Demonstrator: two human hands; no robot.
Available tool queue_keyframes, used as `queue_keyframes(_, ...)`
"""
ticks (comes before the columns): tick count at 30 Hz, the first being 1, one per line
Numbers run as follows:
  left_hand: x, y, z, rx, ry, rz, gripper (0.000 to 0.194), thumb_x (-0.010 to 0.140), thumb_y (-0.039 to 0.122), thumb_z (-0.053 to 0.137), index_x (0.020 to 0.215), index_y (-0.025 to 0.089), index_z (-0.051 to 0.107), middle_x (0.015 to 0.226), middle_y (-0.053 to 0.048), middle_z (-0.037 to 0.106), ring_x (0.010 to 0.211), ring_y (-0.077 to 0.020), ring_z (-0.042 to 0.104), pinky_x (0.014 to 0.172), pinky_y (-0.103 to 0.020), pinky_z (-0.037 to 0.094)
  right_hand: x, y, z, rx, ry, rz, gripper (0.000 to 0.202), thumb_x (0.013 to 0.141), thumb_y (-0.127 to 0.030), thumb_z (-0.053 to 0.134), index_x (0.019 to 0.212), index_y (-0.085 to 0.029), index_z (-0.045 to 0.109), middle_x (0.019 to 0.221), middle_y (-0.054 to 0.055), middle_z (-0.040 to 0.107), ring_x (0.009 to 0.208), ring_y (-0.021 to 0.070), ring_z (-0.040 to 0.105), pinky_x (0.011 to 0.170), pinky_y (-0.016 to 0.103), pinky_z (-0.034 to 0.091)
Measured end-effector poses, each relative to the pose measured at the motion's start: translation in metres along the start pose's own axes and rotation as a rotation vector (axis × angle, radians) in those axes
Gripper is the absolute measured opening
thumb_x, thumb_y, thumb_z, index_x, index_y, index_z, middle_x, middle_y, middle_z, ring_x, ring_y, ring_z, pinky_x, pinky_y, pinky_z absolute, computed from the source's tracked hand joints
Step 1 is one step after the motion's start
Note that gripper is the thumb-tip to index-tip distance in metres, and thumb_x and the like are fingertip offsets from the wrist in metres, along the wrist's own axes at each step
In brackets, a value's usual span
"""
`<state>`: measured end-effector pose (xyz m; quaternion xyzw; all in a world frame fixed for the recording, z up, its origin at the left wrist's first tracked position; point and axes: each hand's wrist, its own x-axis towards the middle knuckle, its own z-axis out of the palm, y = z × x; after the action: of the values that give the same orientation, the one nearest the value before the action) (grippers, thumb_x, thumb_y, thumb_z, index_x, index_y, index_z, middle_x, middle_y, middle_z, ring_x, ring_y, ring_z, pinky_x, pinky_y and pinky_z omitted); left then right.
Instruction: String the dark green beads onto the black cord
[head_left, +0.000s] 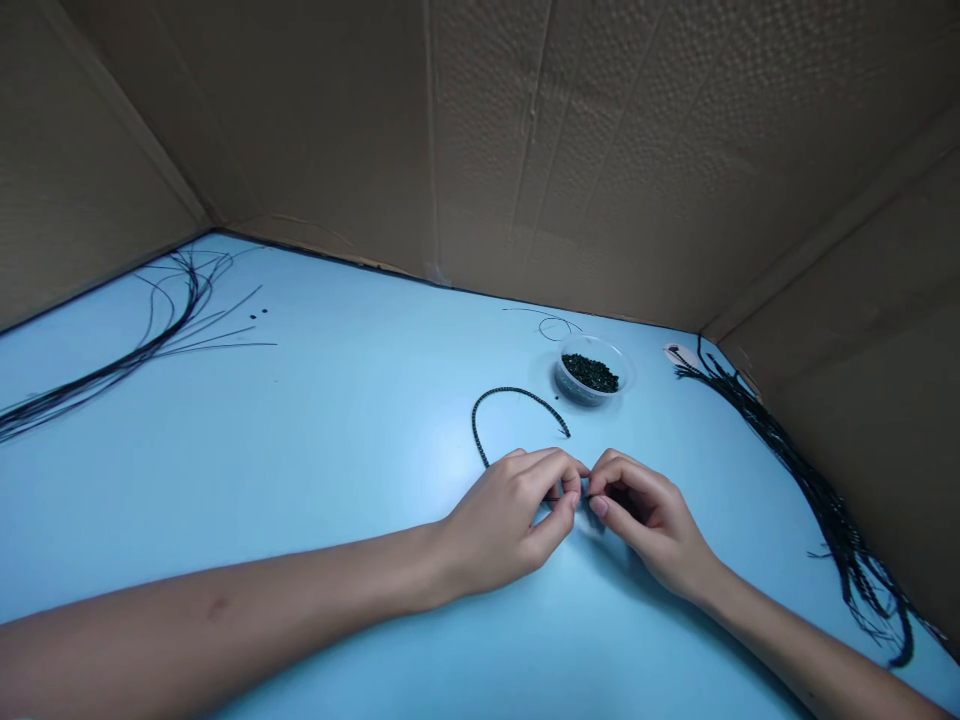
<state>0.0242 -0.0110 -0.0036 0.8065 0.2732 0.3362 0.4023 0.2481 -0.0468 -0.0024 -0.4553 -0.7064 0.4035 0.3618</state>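
Note:
A strand of dark beads (pixel 475 415) curves across the tabletop and passes beneath my left hand (pixel 514 515). That hand is closed in a pinch, and a short bit of dark thread shows between its fingers. Close beside it, almost fingertip to fingertip, my right hand (pixel 656 520) pinches too. Whatever lies between its thumb and forefinger is too small to make out. Beyond the hands stands a clear round plastic tub (pixel 624 372) holding many small dark beads (pixel 591 373).
A bundle of dark cords (pixel 142 352) lies at the left, with two loose beads nearby. Finished-looking beaded strands (pixel 802 470) are heaped along the right wall. A thin looped thread (pixel 555 327) rests behind the tub. Cardboard walls (pixel 480 150) enclose the blue tabletop (pixel 337 440).

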Motion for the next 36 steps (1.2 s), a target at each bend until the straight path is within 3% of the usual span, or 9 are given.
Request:
queue_keyframes(5,0.0,-0.002,0.002,0.02,-0.011,-0.009,0.008,0.101,0.017,0.052,0.094,0.02,0.055,0.105,-0.004,0.075,0.085,-0.0197,0.066,0.085,-0.037,0.047,-0.001,-0.003,0.008,-0.066,0.008,-0.051,0.009,0.105,-0.029,0.061,0.099,-0.023,0.064,0.09,0.005,0.062,0.081,0.021,0.057,0.074,0.034,0.047)
queue_keyframes(14,0.0,0.0,0.001,-0.067,0.041,-0.009,0.012,0.103,0.021,0.051,0.092,0.02,0.057,0.103,-0.006,0.074,0.09,-0.021,0.069,0.083,-0.035,0.051,-0.002,-0.002,0.012,0.17,0.091,0.069,0.013,0.104,-0.033,0.067,0.097,-0.023,0.067,0.09,0.002,0.058,0.074,0.0169,0.054,0.068,0.031,0.043)
queue_keyframes(19,-0.001,0.0,0.001,-0.101,0.081,0.014,0.01,0.096,0.016,0.052,0.086,0.021,0.053,0.091,-0.006,0.07,0.1,-0.0248,0.072,0.083,-0.035,0.056,-0.004,0.001,0.009,0.192,0.126,0.059,0.011,0.103,-0.031,0.069,0.097,-0.023,0.07,0.089,0.001,0.058,0.067,0.0147,0.054,0.063,0.03,0.043)
queue_keyframes(24,-0.001,-0.001,0.002,-0.114,0.087,0.035,0.012,0.089,0.014,0.054,0.082,0.022,0.049,0.087,-0.006,0.069,0.107,-0.0265,0.073,0.085,-0.036,0.056,-0.004,0.001,0.009,0.188,0.127,0.05,0.012,0.103,-0.031,0.069,0.096,-0.022,0.07,0.088,0.002,0.058,0.067,0.0153,0.055,0.062,0.03,0.044)
queue_keyframes(36,-0.001,-0.002,0.003,-0.111,0.072,0.022,0.013,0.089,0.014,0.054,0.08,0.022,0.048,0.089,-0.007,0.071,0.107,-0.026,0.072,0.087,-0.037,0.055,-0.005,0.001,0.009,0.182,0.114,0.024,0.01,0.103,-0.029,0.069,0.095,-0.023,0.07,0.087,0.002,0.058,0.071,0.0164,0.053,0.062,0.03,0.04)
